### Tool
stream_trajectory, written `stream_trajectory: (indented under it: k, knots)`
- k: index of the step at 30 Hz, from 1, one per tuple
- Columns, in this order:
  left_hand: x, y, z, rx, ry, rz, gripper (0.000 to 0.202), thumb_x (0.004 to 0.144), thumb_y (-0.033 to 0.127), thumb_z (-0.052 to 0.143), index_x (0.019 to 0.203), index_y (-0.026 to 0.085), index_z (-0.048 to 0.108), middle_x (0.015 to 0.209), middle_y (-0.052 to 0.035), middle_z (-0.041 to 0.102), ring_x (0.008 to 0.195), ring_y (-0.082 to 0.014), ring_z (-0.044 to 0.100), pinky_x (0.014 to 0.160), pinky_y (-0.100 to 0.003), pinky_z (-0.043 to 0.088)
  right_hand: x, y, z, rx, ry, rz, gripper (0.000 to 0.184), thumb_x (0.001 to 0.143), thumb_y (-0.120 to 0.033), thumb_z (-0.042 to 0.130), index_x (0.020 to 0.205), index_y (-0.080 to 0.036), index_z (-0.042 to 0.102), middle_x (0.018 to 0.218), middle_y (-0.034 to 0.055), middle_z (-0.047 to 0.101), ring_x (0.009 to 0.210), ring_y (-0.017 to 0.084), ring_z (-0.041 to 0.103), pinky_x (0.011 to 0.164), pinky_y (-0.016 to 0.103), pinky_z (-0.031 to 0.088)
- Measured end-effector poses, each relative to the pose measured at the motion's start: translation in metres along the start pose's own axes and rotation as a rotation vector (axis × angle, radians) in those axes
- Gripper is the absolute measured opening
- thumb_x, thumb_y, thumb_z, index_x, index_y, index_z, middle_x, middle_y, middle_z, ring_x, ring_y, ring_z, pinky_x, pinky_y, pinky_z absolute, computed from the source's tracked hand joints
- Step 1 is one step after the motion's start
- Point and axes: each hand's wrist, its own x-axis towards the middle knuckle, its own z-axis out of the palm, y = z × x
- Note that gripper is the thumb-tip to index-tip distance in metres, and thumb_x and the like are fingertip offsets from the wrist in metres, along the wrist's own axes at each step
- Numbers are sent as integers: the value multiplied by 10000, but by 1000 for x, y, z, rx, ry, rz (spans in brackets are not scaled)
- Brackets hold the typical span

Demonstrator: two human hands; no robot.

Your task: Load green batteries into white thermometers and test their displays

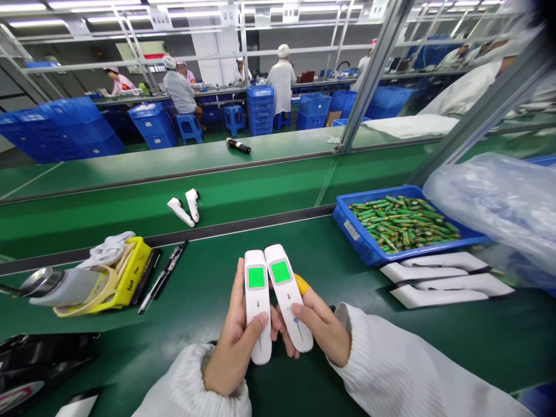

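Side by side above the green bench, two white infrared thermometers face me with their screens lit green. My left hand (237,341) is closed around the left thermometer (258,298), thumb on its front below the screen. My right hand (319,321) grips the right thermometer (289,295), which tilts so its top leans left; that thumb also lies on the front. A yellow cover (301,284) sits on one right finger. The lower fingers of both hands meet behind the devices and are partly hidden.
Right of my hands, a blue tray (365,249) holds many green batteries, with several white thermometers (443,278) lying before it. Left are pens (163,278) and a yellow box (134,272) beside a bottle (56,286). Two white thermometers (186,208) lie on the green belt (260,191) beyond.
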Motion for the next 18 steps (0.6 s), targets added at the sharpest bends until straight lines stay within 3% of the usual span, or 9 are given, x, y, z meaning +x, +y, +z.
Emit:
stream_trajectory:
  k: [10,18]
  knots:
    - [-1,-3,0,-3,23,-6,786,919,263,507,1451,403,-55,707,24,574,675,-143,519,693,-301,489,-1,-1,1,-8,-25,-11,502,874,-451,508,1261,-187,329,698,-17,584,416,109,563,360,203,428]
    - [-2,0,-1,-39,-62,-6,695,943,289,431,1443,444,-26,900,-20,609,760,-180,571,717,-349,484,1,-7,1,-42,-4,42,483,850,-488,542,1174,-176,366,641,-28,593,379,83,526,344,168,395]
